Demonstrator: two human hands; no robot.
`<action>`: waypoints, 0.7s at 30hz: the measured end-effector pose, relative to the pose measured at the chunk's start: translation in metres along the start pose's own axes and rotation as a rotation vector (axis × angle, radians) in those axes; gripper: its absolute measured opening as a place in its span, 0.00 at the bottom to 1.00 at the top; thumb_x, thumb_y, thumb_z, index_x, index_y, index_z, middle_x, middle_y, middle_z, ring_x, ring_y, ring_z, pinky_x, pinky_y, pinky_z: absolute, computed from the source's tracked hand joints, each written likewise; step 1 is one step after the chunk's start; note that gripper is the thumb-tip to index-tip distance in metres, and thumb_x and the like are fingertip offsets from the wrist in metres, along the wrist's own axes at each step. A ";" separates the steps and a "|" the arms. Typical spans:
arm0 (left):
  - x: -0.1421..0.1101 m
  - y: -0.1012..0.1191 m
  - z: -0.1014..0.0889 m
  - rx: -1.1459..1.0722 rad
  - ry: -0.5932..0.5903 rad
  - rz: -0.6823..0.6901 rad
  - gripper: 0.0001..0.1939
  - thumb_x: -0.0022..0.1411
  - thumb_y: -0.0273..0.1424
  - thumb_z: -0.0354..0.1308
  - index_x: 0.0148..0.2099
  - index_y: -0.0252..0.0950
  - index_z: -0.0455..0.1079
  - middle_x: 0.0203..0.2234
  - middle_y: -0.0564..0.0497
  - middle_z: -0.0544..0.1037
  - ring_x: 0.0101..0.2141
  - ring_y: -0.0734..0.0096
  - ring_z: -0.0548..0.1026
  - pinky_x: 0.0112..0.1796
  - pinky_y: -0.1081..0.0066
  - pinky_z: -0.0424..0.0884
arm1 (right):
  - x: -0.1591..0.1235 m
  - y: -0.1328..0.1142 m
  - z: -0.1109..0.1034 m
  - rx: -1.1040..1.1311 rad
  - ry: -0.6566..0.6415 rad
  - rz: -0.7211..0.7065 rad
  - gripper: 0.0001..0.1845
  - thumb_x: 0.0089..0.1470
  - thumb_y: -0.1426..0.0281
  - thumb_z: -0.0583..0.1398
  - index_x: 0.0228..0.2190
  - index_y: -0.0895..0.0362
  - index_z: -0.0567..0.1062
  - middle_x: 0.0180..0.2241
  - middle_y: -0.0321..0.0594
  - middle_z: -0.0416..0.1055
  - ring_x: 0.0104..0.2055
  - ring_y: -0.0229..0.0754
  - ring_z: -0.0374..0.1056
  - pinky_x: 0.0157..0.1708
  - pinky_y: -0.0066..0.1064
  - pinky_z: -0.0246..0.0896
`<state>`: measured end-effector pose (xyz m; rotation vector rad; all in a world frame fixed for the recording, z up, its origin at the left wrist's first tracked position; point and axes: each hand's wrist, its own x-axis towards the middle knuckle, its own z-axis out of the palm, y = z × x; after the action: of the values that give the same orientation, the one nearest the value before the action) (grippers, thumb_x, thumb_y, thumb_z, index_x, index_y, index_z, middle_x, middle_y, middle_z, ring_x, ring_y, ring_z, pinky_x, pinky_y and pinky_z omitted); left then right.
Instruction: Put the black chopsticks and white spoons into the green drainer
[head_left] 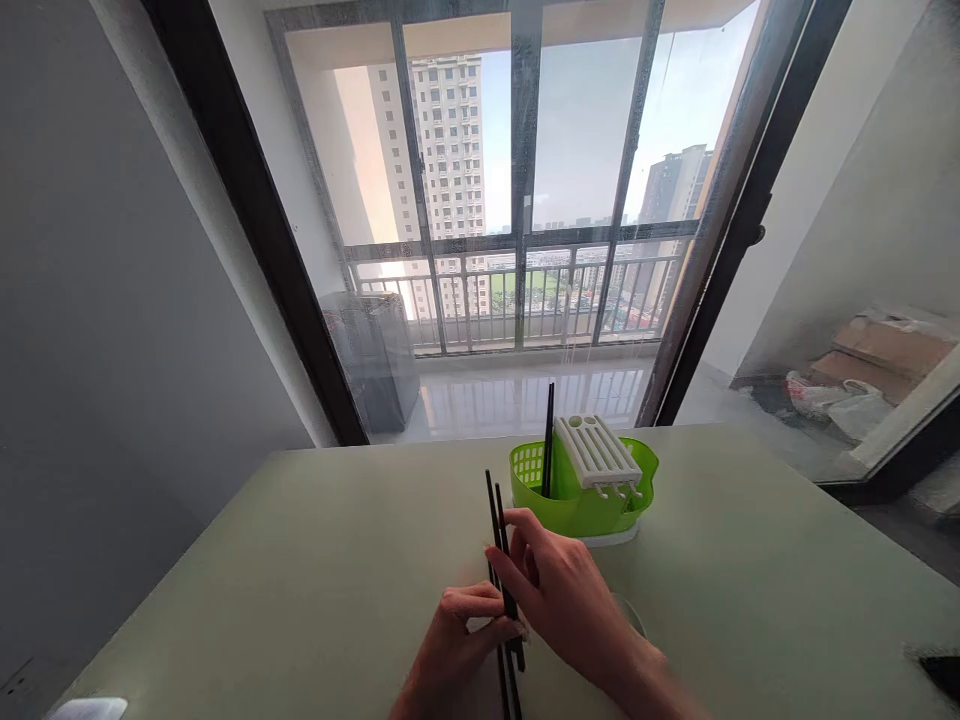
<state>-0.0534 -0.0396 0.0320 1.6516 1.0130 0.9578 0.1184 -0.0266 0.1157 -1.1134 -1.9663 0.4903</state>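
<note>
Holding several slim black chopsticks [501, 560], smooth, straight and stick-shaped, we keep both hands over the pale green, softly glossy surface [337, 580].

Item: our left hand [469, 630], bare, fingers together and clamped on the lower part of the bundle, thumb across the sticks.

Item: our right hand [566, 585], bare, fingers curled, thumb and forefinger closed on the sticks above our left hand. The upper ends project beyond these fingers, leaning slightly left; the lower ends run below our left hand toward the near side. We cannot tell the exact count where the sticks overlap.

Item: one bright green plastic basket [581, 515], rounded and elongated, grid-pierced at its left, on a white base [611, 540], just beyond our right hand.

Item: one white slatted plastic rack [600, 455], with round holes at its far end and small hooks along its near edge, seated over the basket.

Item: black upright chopsticks [549, 440], standing in the basket's left compartment, beside the rack.

Item: one clear, curved-rimmed object [630, 612], partly hidden by our right forearm, kind unclear.
</note>
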 end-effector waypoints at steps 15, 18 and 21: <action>0.000 -0.017 0.024 0.205 0.160 0.206 0.12 0.64 0.42 0.64 0.36 0.43 0.85 0.27 0.47 0.82 0.33 0.64 0.75 0.38 0.67 0.72 | -0.035 0.012 -0.006 -0.170 0.057 -0.192 0.19 0.72 0.66 0.48 0.30 0.54 0.70 0.25 0.33 0.67 0.21 0.33 0.59 0.25 0.25 0.49; 0.001 -0.018 0.025 0.239 0.110 0.198 0.11 0.64 0.42 0.65 0.37 0.43 0.85 0.29 0.48 0.83 0.34 0.64 0.76 0.39 0.68 0.72 | -0.039 0.019 -0.006 -0.169 0.024 -0.160 0.19 0.72 0.66 0.48 0.29 0.54 0.69 0.25 0.33 0.67 0.21 0.33 0.61 0.25 0.25 0.51; 0.001 -0.020 0.026 0.266 0.056 0.175 0.12 0.64 0.43 0.64 0.37 0.43 0.85 0.30 0.47 0.84 0.34 0.63 0.77 0.39 0.68 0.73 | -0.043 0.024 -0.003 -0.154 0.005 -0.140 0.20 0.72 0.65 0.48 0.29 0.54 0.69 0.26 0.34 0.68 0.22 0.33 0.63 0.26 0.23 0.54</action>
<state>-0.0333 -0.0427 0.0066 1.9695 1.0845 1.0225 0.1458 -0.0505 0.0820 -1.0598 -2.0880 0.2653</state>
